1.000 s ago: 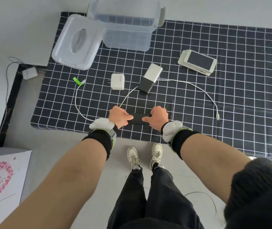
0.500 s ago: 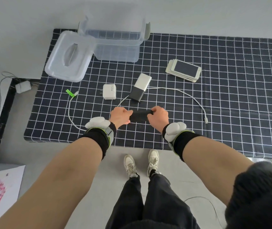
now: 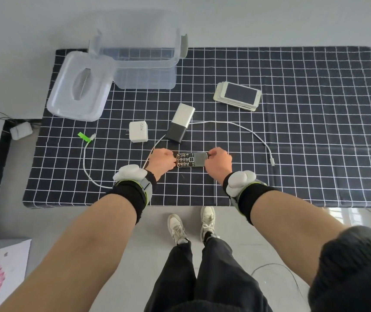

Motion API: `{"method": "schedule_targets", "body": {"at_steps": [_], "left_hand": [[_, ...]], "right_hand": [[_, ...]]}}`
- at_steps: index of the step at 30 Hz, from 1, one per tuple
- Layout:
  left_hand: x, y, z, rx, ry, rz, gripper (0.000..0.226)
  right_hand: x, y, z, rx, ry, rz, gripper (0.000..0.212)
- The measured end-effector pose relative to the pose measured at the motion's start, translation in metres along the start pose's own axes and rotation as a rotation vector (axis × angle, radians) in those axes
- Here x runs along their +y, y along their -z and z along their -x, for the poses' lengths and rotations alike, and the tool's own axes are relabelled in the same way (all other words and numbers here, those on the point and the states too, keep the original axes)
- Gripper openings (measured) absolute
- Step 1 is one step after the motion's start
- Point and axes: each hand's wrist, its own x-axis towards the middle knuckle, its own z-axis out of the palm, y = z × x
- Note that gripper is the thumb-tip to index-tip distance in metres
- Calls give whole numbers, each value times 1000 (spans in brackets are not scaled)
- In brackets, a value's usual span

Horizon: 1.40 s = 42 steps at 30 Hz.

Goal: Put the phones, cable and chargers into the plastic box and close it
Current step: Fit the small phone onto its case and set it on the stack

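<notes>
Landmark: the keypad phone point(image 3: 192, 159), held just above the checked cloth point(image 3: 292, 136) near its front edge.

Change: a second ago the phone showed only a dark face between the hands; it is now turned keypad and screen up. Half a second ago it already sat raised between both hands. Judgement: first item is picked up and oriented, ready to carry to the box. Nothing is packed yet.

Left to right:
- Lid point(image 3: 79, 86), far left and behind the phone, off the box, lying on the cloth with one edge against the box.
- Cable point(image 3: 85, 163), white with a green tag, runs from left of the phone, behind it under the power bank, and round to a plug end on the right.
- Plastic box point(image 3: 145, 75), behind the phone at the far edge, open, looks empty.
- White charger point(image 3: 138, 132), behind and left of the phone.
- Left hand point(image 3: 160, 162), fingers curled, pinching the phone's keypad end.
- Power bank point(image 3: 180, 123), just behind the phone.
- Right hand point(image 3: 218, 163), fingers curled, pinching the screen end.
- Stack of smartphones point(image 3: 237, 96), behind and right of the phone.

Remaining, as judged: all items to load, then lid on.
</notes>
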Motion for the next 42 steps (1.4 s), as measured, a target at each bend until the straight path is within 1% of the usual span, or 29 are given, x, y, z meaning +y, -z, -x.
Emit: {"method": "schedule_targets", "body": {"at_steps": [1,4,5,8,10,12,13,14,15,18,21,24,26,27,29,37,40,42], "left_hand": [[0,0,-3,-8,27,25,23],[6,-3,-5,-33,41,42,8],[9,-4,-4,-50,30,58,6],[26,-4,-5,-64,-9,79,6],[46,-4,-7,-96,-44,62,7],[68,-8,-16,-79,-60,37,5],[81,-12,-19,-48,-63,19,6],[94,-16,-25,-18,-65,3,17],[109,-21,-28,-11,-68,-13,23],[156,-41,-43,-89,-144,-64,10],[192,-64,-74,-57,-142,-129,21],[214,-86,-103,-50,-123,-151,20],[235,-101,-109,-29,-108,-153,28],[241,-105,-109,-42,-108,-164,33],[255,-119,-117,-87,-128,-203,36],[266,-129,-125,-77,-157,-319,34],[266,-117,-126,-23,-167,-397,32],[259,-104,-130,9,-135,-378,31]], "right_hand": [[-1,0,0,-21,-1,10,36],[-6,2,1,-50,-24,-2,43],[-7,5,2,-43,-38,-28,42],[-14,14,0,16,-72,-81,36],[-20,23,-5,67,-89,-129,37],[-28,37,-13,104,-80,-171,37],[-31,46,-18,118,-74,-182,38],[-35,55,-24,131,-74,-194,38],[-38,66,-31,142,-75,-206,39],[-46,98,-62,172,-74,-224,41],[-49,130,-101,178,-71,-228,44],[-52,153,-130,171,-75,-222,45],[-51,167,-151,159,-107,-220,47],[-49,169,-157,146,-117,-219,48],[-45,177,-175,137,-132,-221,48],[-38,183,-191,139,-130,-193,48],[-41,182,-188,150,-92,-158,50],[-42,181,-187,178,-65,-127,49]]}}
